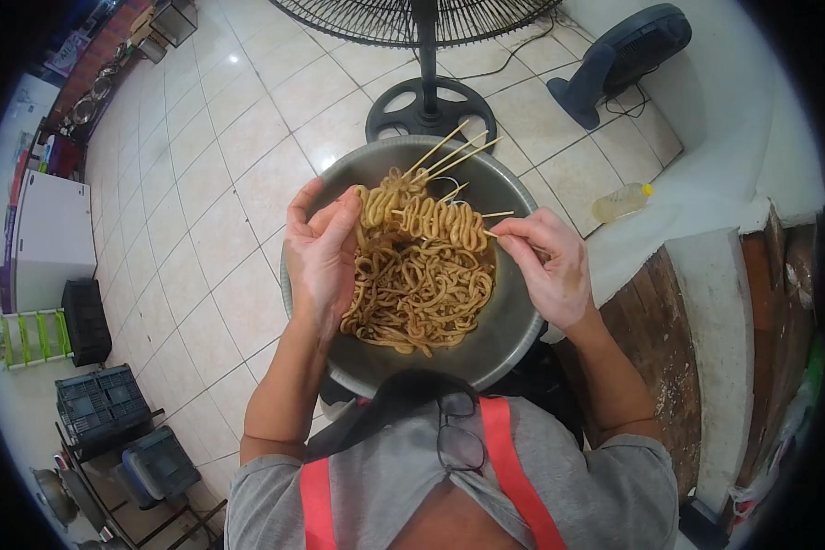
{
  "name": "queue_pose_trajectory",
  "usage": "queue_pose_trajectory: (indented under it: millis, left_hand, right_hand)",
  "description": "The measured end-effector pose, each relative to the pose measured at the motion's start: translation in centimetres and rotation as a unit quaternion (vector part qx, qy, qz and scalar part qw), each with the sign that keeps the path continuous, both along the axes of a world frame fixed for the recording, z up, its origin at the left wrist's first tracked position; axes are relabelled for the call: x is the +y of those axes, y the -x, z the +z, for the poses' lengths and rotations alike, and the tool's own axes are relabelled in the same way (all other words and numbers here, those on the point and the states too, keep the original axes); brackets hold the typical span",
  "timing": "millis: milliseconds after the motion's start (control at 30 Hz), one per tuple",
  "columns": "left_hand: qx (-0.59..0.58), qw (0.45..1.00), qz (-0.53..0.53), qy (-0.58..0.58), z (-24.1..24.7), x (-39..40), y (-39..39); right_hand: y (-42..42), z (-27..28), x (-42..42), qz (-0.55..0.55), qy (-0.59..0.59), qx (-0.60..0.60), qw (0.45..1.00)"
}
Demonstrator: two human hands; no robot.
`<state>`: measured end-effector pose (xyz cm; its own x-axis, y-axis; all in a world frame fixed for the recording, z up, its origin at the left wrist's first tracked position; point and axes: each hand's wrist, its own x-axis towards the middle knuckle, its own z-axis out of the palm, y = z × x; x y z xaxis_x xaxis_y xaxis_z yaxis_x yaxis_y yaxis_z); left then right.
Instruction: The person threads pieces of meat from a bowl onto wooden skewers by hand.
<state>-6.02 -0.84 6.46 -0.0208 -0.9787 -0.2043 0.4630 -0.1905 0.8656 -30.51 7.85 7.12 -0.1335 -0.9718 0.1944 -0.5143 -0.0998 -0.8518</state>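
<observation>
My left hand (320,254) pinches a strand of intestine (378,206) between thumb and fingers, over the left side of a large metal basin (519,323). In my right hand (550,265) is the bare end of a bamboo skewer (491,234), held near the basin's right rim. Intestine folded back and forth (443,225) is threaded along this skewer, whose other tip points toward my left hand. Below lies a heap of loose brown intestines (419,299) in dark liquid. Several more skewers (454,157) rest at the basin's far side, their loaded parts partly hidden.
A black stand fan (430,103) stands just beyond the basin, with a smaller dark fan (625,58) to its right. A capped plastic bottle (619,203) lies on the tiled floor (227,199). Plastic crates (103,405) and a white chest (51,234) line the left side.
</observation>
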Motion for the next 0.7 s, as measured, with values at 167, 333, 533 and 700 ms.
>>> queue_pose_trajectory:
  millis: [167,333,533,700]
  left_hand:
    - [-0.027,0.996,-0.076,0.022,0.1,-0.4,-1.2]
    - [-0.041,0.995,-0.088,0.007,1.3,-0.2,-0.1]
    - [-0.06,0.991,-0.118,0.025,1.1,-0.2,-0.1]
    - [-0.076,0.992,-0.09,0.035,1.7,0.0,0.0]
  right_hand:
    - [0.2,0.0,-0.1,-0.003,-0.009,-0.021,1.0]
    - [0.3,0.2,0.0,0.01,-0.001,-0.014,1.0]
    - [-0.1,0.4,-0.2,0.015,-0.002,-0.025,1.0]
    - [0.8,0.0,0.0,0.009,-0.011,-0.013,1.0]
